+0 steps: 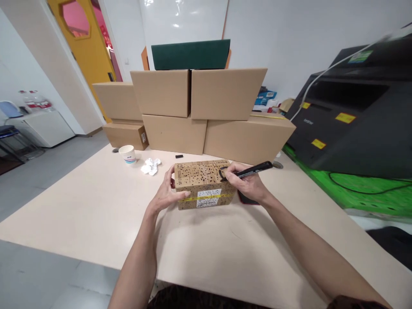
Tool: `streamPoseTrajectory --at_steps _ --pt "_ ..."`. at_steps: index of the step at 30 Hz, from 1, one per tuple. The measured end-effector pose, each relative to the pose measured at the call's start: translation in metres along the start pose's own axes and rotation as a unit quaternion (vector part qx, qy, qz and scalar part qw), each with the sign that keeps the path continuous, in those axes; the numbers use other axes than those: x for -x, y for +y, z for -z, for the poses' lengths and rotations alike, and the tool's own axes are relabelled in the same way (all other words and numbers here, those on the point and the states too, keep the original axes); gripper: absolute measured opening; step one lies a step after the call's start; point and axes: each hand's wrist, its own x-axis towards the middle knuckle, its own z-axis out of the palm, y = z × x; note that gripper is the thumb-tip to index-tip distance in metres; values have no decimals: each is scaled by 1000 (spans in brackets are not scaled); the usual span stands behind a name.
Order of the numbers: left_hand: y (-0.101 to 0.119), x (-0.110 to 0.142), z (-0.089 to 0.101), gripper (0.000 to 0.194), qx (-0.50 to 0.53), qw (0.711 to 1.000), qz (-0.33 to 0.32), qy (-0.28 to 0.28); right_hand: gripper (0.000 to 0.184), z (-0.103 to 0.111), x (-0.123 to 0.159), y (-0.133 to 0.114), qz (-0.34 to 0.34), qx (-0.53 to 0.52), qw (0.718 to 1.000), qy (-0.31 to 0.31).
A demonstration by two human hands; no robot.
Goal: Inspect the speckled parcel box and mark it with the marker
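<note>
At centre, left grip [165, 195] steadies "SF EXPRESS" carton [199, 175]; right grip [247, 183] clasps black marker [257, 168]; far right, "brother" machine [350, 143].

The speckled box [198, 176] is matt cardboard bearing a paper label [208, 202]. The marker [255, 170] looks like smooth black plastic. The surface [90, 201] is smooth with a faint sheen. The crumpled tissue [150, 166] looks papery, the cup [127, 155] smooth paper. The stacked cartons [225, 94] are matt cardboard; the whiteboard [185, 21] is glossy.
</note>
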Motion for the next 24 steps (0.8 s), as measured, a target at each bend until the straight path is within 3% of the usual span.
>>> streamPoseTrajectory --at_steps 6,10,17,24 --pt "0 0 0 105 11 1000 -4 -1 35 8 -2 0 -3 -20 998 53" --pt "1 0 0 106 3 1000 -1 -3 38 13 0 2 -9 -1 999 41" --pt "4 1 0 108 -6 1000 4 2 31 9 0 -4 7 -26 997 71" --pt "3 1 1 107 -6 1000 6 0 28 -7 -4 -5 -4 -15 1000 -11"
